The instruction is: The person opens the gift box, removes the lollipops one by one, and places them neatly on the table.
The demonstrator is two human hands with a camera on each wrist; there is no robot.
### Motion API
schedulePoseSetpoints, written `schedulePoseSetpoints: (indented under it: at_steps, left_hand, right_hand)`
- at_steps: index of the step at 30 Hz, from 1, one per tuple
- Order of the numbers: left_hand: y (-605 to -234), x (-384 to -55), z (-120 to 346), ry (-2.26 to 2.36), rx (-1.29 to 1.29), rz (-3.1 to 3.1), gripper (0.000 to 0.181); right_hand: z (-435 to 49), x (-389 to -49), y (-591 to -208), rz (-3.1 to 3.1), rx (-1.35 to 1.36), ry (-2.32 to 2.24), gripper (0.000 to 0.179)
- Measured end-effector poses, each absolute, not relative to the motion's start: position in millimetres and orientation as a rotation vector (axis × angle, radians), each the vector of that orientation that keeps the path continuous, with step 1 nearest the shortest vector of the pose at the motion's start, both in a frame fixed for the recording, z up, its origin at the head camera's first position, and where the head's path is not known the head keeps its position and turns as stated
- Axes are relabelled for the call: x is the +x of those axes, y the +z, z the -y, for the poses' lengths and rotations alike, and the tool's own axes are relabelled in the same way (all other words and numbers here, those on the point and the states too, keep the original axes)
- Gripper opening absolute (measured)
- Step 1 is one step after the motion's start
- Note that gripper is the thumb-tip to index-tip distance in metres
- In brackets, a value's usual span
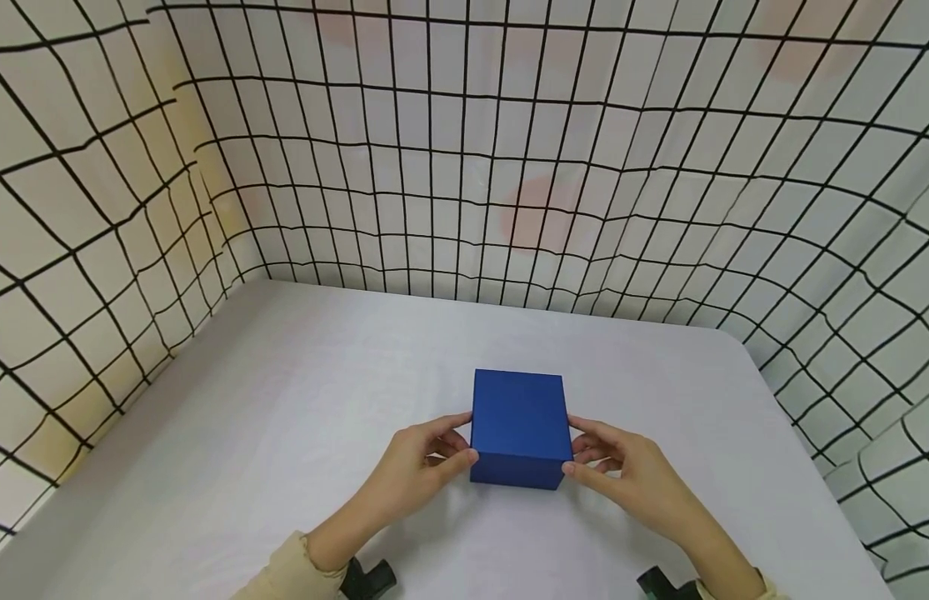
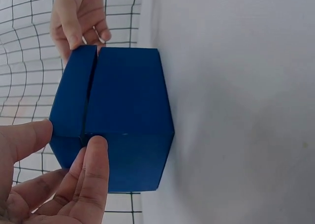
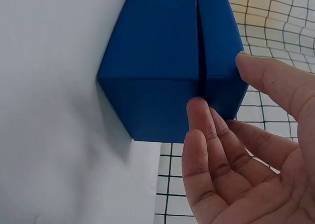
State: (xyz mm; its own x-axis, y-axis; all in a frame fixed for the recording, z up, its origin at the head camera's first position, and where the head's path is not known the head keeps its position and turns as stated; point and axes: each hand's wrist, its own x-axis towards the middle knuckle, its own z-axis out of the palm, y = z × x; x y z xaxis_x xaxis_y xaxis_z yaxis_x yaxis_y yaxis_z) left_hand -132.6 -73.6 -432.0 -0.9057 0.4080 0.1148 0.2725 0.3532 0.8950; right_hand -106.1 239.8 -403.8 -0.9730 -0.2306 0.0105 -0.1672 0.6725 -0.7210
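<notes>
A blue cardboard box (image 1: 520,414) sits on the white table, its lid (image 2: 73,96) parted from the base (image 2: 132,88) by a narrow dark gap. My left hand (image 1: 413,467) grips the lid's left side, thumb at the near corner and other fingers along the side by the gap. On the opposite side my right hand (image 1: 635,471) holds the lid the same way, its thumb on the near edge. Two of its fingertips touch the box wall by the gap in the right wrist view. What lies inside the box is hidden.
White cloth covers the table (image 1: 307,383). Behind and along both sides stands a white curtain with a black grid (image 1: 427,167). Dark wrist devices (image 1: 368,578) show below the sleeves (image 1: 295,575) at the bottom edge.
</notes>
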Motion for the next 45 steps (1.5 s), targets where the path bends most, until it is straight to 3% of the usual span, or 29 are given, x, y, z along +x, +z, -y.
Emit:
schedulePoseSetpoints:
  at_steps: [16,24,38,45]
  left_hand:
    - [-415.1,-130.4,101.4,1.692,0.572,-2.427,0.050]
    - [-405.2,-126.3,129.2,1.698,0.461,-2.449,0.050]
    - [-406.4,-119.3,181.6,1.777,0.523,-2.538,0.043]
    - [-403.2,-109.5,204.9,1.771,0.363,-2.577,0.041]
  right_hand:
    - [-225.7,-110.6,-394.2,-2.768,-0.533,-1.269,0.066]
    - [-198.5,-114.5,-388.3,-2.731,-0.663,-1.368,0.061]
    - [-143.3,-117.1,-389.7,-2.630,-0.736,-1.462,0.065]
    - [-116.5,-113.1,-392.0,-2.579,-0.755,-1.516,0.061]
